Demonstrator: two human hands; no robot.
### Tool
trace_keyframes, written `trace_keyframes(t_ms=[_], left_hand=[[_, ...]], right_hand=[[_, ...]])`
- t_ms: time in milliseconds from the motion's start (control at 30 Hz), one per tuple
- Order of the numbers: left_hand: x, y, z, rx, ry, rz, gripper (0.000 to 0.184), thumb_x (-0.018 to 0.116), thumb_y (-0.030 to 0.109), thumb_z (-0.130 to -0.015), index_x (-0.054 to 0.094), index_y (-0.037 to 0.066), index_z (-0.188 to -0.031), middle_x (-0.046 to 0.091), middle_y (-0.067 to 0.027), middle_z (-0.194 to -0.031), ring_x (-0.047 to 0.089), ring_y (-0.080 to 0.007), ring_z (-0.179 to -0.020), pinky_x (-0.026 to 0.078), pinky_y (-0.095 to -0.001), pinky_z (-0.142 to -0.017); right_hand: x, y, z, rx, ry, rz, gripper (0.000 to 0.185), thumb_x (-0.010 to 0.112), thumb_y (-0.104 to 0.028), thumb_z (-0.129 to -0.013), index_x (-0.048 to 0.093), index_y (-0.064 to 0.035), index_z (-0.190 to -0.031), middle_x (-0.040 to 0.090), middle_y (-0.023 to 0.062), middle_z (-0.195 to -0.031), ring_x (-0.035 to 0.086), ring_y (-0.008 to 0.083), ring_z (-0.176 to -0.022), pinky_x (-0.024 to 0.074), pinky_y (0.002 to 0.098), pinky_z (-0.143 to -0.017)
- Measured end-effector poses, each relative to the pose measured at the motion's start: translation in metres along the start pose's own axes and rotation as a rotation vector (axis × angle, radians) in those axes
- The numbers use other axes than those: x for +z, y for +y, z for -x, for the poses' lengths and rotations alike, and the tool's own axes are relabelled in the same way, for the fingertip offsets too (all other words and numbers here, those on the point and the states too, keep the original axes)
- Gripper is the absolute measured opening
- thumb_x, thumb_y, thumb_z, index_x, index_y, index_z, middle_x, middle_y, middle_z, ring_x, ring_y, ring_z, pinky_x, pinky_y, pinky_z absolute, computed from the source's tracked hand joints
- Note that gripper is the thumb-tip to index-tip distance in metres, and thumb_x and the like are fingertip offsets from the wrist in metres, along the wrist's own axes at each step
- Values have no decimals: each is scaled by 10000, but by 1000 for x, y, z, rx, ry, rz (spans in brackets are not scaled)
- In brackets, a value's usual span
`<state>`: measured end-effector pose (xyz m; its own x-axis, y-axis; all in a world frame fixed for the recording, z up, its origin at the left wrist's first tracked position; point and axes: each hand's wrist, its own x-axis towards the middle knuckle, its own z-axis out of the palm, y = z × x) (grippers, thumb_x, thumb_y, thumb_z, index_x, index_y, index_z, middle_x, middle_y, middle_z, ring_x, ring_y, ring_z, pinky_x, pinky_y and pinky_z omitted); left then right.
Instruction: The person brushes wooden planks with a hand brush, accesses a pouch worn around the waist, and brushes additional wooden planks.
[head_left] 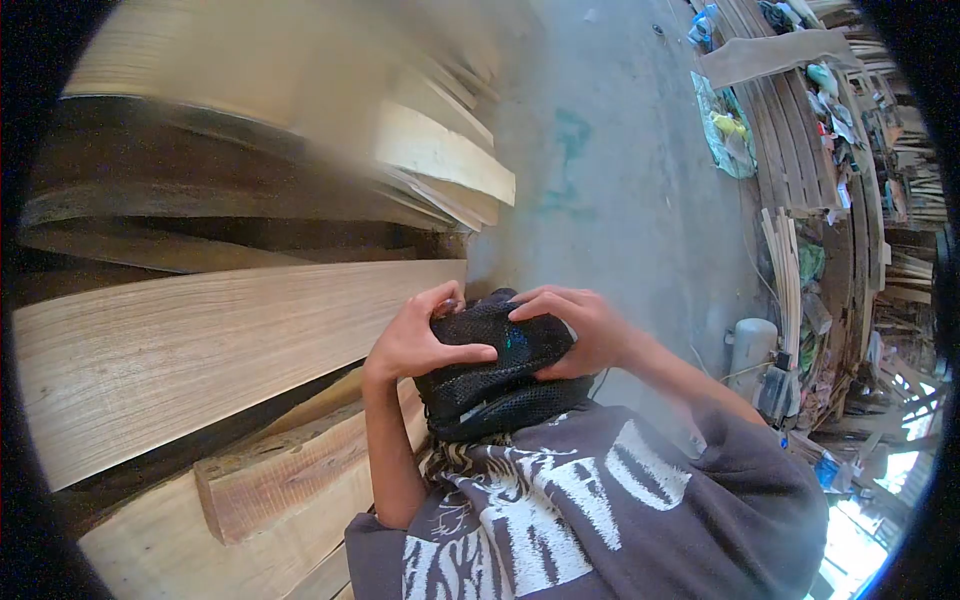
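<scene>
A black mesh pouch point(480, 385) rests against the front of my dark printed T-shirt point(600, 500), and small blue-green spots show through its mesh. My left hand point(420, 335) grips its left side, thumb laid across the mesh and fingers curled at the far edge. On the opposite side, my right hand point(582, 330) holds the pouch with fingers over the top and the thumb lower down. What is inside the pouch cannot be made out.
Sawn wooden planks point(240, 350) are stacked close on the left, with a rough-edged board point(290, 475) lower down. Grey concrete floor point(610, 180) runs ahead. At right are a whitish tank point(752, 350), thin wood strips point(785, 260), a green plastic bag point(725, 130) and piled timber.
</scene>
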<state>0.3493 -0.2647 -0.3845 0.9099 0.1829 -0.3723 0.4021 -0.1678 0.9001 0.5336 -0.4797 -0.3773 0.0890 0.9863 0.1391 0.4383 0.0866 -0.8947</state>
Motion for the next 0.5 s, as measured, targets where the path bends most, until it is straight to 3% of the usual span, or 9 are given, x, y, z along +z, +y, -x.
trace_keyframes(t_ms=[233, 500], left_hand=[[-2, 20, 4, -63, -1, -23, 617, 987, 395, -641, 555, 43, -906, 608, -42, -848, 597, -131, -882, 517, -310, -824], [-3, 26, 9, -28, 33, -85, 641, 1007, 387, -605, 545, 41, -885, 663, -60, -810, 602, -112, -806, 530, -307, -770]], right_hand=[[-1, -1, 2, -14, 4, 21, 693, 929, -214, -638, 617, -102, -1247, 664, 142, -1274, 672, 360, -1143, 560, 437, -972], [2, 4, 4, -59, 0, 45, 696, 932, -204, -606, 622, -105, -1221, 642, 149, -1317, 669, 367, -1149, 563, 449, -960]])
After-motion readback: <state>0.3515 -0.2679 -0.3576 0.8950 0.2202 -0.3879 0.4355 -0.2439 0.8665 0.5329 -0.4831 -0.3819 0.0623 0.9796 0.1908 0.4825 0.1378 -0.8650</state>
